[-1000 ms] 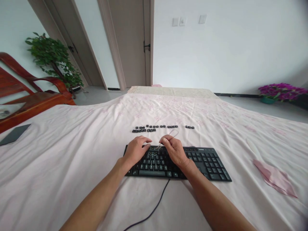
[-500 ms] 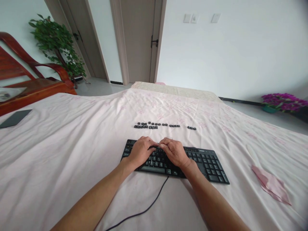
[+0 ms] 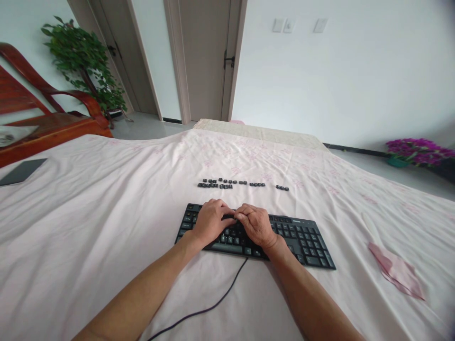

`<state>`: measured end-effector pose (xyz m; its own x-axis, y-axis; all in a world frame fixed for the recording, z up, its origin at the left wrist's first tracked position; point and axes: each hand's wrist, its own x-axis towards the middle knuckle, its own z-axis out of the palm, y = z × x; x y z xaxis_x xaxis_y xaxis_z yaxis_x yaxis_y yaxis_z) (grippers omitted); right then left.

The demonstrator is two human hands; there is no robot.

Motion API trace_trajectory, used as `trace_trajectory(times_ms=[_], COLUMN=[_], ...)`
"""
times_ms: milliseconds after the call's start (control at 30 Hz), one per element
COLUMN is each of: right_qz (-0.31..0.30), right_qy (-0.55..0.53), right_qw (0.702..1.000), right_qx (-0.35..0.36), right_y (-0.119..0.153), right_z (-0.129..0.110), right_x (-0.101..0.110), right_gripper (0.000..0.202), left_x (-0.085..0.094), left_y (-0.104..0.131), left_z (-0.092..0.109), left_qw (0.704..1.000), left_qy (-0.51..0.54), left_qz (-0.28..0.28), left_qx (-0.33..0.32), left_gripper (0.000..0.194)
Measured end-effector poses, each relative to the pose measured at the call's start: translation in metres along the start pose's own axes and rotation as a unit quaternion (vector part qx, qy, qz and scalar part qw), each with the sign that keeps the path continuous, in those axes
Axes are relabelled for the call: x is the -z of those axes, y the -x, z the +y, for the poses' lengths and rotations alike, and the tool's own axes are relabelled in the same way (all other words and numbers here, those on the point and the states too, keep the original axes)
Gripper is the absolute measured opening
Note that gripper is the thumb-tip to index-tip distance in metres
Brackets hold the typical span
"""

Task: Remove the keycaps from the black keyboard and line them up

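Head view of a black keyboard (image 3: 305, 239) lying on a bed covered by a pale pink sheet (image 3: 106, 227), its cable (image 3: 213, 308) trailing toward me. My left hand (image 3: 209, 221) rests on the upper left part of the key field, fingers curled down over the keys; I cannot tell whether its grip pinches anything. My right hand (image 3: 256, 225) lies just beside it, fingertips meeting those of the left over the upper rows, fingers bunched together as if pinching, though what they hold is hidden. A second ago a thin wire keycap puller stood up plainly from my right hand's pinch; half a second ago only its loop showed above the knuckles; now it is not visible at all, and both hands have closed in over the same spot on the keyboard. I judge from this that the puller has gone down among the keys and that the work is at the stage of gripping one more cap. Beyond the keyboard, well apart from my hands, a row of loose keycaps (image 3: 231, 183) lies on the sheet, with a small separate group (image 3: 282, 188) to its right. A folded pink cloth (image 3: 396, 270) lies at far right, a dark flat object (image 3: 22, 171) at far left, near a wooden chair (image 3: 46, 128).
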<state>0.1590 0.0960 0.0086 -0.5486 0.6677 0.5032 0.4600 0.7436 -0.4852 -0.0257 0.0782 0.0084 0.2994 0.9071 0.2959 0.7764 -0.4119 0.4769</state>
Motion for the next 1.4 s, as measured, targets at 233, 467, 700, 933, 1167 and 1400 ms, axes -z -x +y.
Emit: trace_trajectory(times_ms=[233, 467, 700, 933, 1167, 1400], right_qz=[0.031, 0.068, 0.087, 0.107, 0.051, 0.132], right_qy=[0.029, -0.032, -0.065, -0.069, -0.06, -0.069], right_qw=[0.998, 0.997, 0.989, 0.979, 0.993, 0.978], right_qx=[0.036, -0.026, -0.101, -0.159, -0.082, -0.146], right_y=[0.003, 0.006, 0.004, 0.002, 0.002, 0.0], right_z=[-0.001, 0.0, -0.003, -0.003, -0.002, 0.0], right_x=[-0.003, -0.002, 0.001, 0.002, 0.001, 0.0], right_gripper=[0.025, 0.032, 0.035, 0.033, 0.03, 0.029], left_x=[-0.002, -0.003, -0.003, -0.001, 0.003, 0.003], left_y=[0.001, 0.005, 0.004, -0.006, -0.015, -0.017], left_z=[0.007, 0.01, 0.014, 0.009, 0.005, 0.005], left_qw=[1.0, 0.998, 1.0, 0.999, 0.998, 0.997], left_qy=[-0.016, -0.023, 0.003, 0.028, 0.012, 0.039], left_qz=[0.011, 0.009, 0.005, -0.028, -0.063, -0.056], left_qx=[-0.02, -0.05, -0.011, 0.032, 0.021, 0.024], left_gripper=[0.017, 0.016, 0.013, 0.013, 0.011, 0.016])
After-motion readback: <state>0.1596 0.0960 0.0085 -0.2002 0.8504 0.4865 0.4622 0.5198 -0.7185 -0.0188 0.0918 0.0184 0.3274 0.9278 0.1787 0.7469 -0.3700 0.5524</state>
